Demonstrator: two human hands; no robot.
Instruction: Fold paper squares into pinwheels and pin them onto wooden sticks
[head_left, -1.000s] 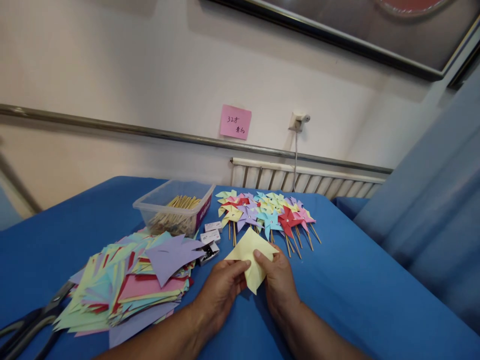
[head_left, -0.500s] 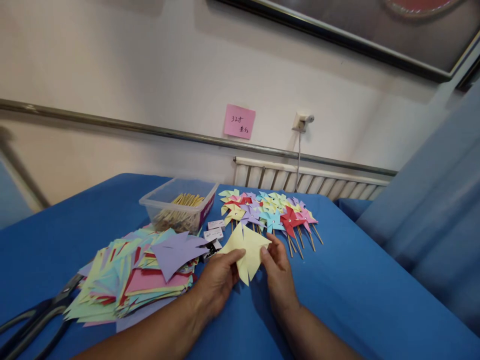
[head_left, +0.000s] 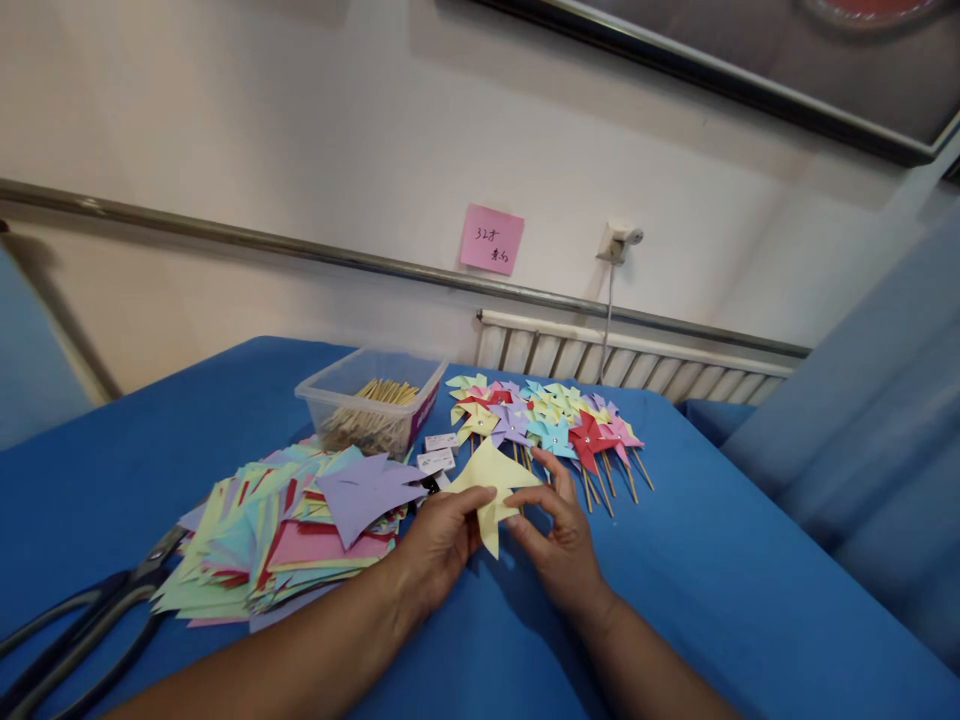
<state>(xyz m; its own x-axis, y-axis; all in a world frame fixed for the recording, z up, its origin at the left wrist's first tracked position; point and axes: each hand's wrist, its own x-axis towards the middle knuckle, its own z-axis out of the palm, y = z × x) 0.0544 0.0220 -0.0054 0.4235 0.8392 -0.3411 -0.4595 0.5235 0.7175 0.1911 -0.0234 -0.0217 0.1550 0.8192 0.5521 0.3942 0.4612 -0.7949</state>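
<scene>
The pink note (head_left: 492, 240) on the wall (head_left: 337, 150) says 32 in dark pen; the other marks on it are hard to read; the print on the little white boxes (head_left: 436, 460) is too tiny to read.

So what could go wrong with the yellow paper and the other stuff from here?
The yellow paper is pinched by the left hand and right hand, so it might crease or tear near its cuts.

The paper pile is loose and uneven, and the left arm looks close, so a bump could slide some sheets.

The scissors lie against that pile, so reaching there carelessly could mean a poke.
</scene>
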